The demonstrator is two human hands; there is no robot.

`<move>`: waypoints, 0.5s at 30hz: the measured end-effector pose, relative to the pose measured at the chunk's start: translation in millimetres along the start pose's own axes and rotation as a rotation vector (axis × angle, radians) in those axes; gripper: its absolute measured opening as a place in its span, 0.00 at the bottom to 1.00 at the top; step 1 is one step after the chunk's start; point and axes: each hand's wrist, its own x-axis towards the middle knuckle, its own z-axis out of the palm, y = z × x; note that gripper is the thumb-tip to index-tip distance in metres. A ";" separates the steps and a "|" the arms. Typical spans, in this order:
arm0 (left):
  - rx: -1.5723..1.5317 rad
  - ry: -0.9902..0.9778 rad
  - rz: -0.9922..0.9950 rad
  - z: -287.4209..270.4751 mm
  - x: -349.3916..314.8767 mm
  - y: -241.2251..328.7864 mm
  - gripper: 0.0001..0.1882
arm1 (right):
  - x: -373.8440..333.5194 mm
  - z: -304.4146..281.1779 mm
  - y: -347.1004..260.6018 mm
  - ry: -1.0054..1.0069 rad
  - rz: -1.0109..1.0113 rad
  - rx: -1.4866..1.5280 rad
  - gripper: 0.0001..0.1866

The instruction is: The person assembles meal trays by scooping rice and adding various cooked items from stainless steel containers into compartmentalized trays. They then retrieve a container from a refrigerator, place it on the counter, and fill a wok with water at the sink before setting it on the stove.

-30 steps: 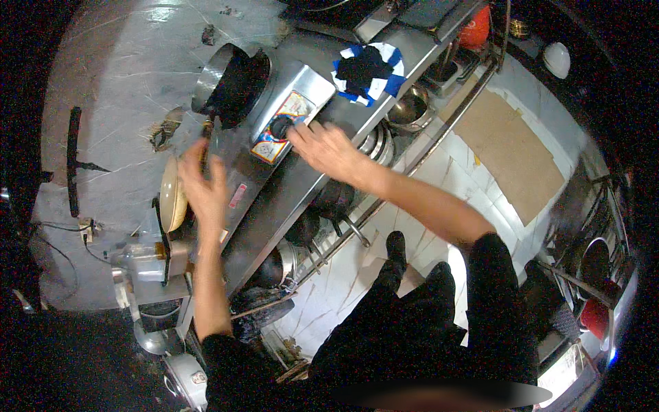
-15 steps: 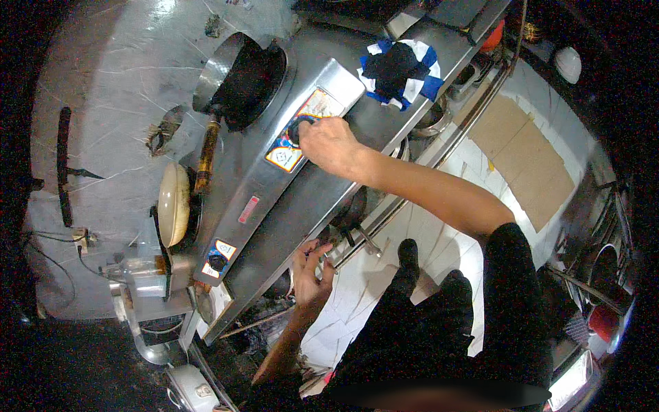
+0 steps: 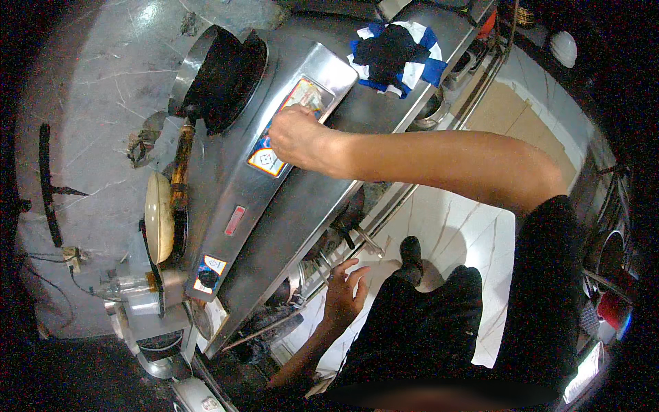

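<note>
My right hand [image 3: 298, 137] is closed around a control knob on the front panel of a steel gas stove [image 3: 264, 182]. The hand hides the knob itself. My left hand [image 3: 343, 295] hangs beside the counter's front edge, fingers apart and nothing in them. On the far side of the panel sits a dark metal pan [image 3: 226, 82] with a wooden handle [image 3: 181, 168]. A second black knob [image 3: 208, 279] shows at the panel's near left end.
A blue-and-white cloth with a black one [image 3: 391, 55] lies on the counter's right part. A cream rounded object [image 3: 159, 216] and a clear jar [image 3: 141, 292] stand at left. Steel bowls [image 3: 432, 110] are under the counter. Cardboard [image 3: 498, 113] covers some floor tiles.
My left hand has drawn away from the counter's underside toward the right, and its fingers have spread. My right hand stays at the knob but has turned. The view has shifted slightly.
</note>
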 end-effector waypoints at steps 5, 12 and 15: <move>-0.058 -0.044 -0.061 2.3 2.6 13.7 0.13 | 6.5 -4.9 3.7 -0.103 0.032 0.110 0.03; -0.146 -0.112 -0.081 4.5 -4.9 28.9 0.15 | -22.3 -12.5 -0.8 0.054 0.271 0.035 0.06; -0.164 -0.141 -0.050 -5.1 -3.4 58.4 0.15 | -79.0 -12.5 -3.0 0.468 0.436 0.440 0.10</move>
